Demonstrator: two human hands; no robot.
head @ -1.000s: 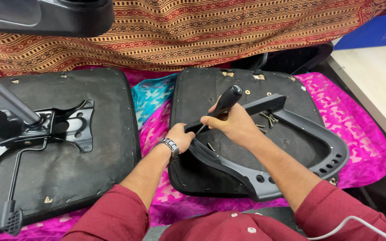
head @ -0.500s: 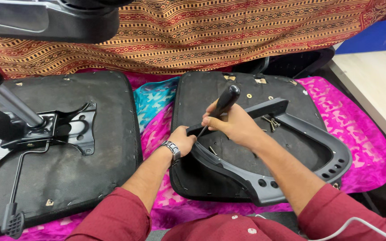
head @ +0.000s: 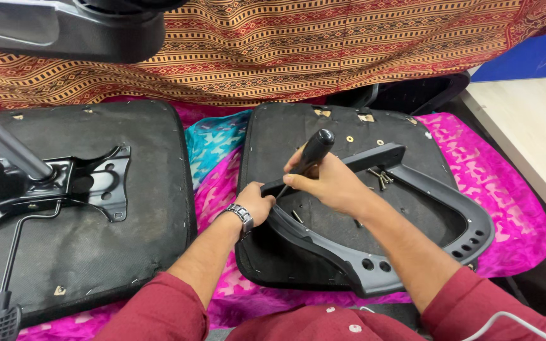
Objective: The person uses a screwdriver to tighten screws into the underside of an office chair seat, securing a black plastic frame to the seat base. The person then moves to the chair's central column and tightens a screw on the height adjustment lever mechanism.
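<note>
A black chair seat pad (head: 298, 129) lies underside up on a pink cloth (head: 500, 196), with a black plastic armrest frame (head: 450, 221) resting on it. My right hand (head: 330, 183) grips the black handle of a screwdriver (head: 314, 151), whose tip points down at the frame's left end. My left hand (head: 257, 202), with a metal watch on the wrist, holds that left end of the frame. Loose screws (head: 380, 179) lie on the pad beside the frame's upper bar.
A second upturned seat (head: 127, 252) lies at the left, with a metal mechanism plate (head: 90, 183), a gas-lift column (head: 7, 148) and a lever (head: 4, 303). A patterned striped cloth (head: 349, 44) hangs behind. A light wooden surface (head: 532, 120) is at the right.
The view has shifted slightly. My right hand has tilted the screwdriver handle a little; both hands stay at the armrest frame's left end.
</note>
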